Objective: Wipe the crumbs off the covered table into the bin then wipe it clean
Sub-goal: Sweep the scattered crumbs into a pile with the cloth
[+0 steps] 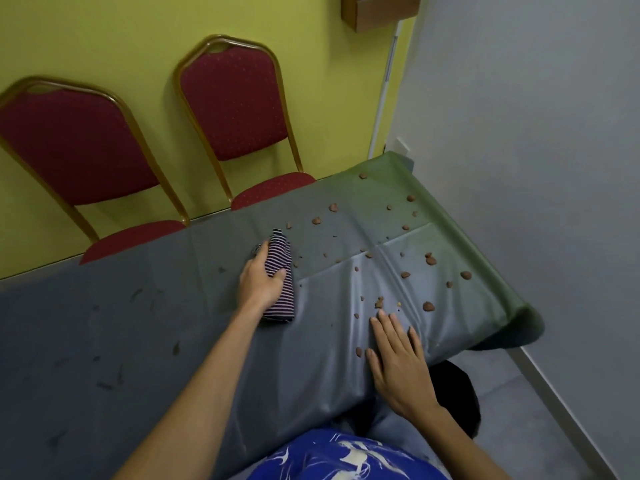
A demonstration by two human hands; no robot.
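A grey plastic cover (145,327) lies over the table. Several brown crumbs (431,260) are scattered across its right end. My left hand (261,280) grips a folded striped cloth (278,271), pressed onto the cover just left of the crumbs. Flat on the cover near the front edge rests my right hand (398,365), fingers spread, holding nothing; one crumb touches its thumb side. A dark bin (460,396) shows below the table's front right edge, mostly hidden by my right arm and the cover.
Two red chairs with gold frames (235,98) (76,143) stand along the table's far side against a yellow wall. A grey wall (536,133) runs close to the table's right end. Small dark smears mark the cover's left part (104,341).
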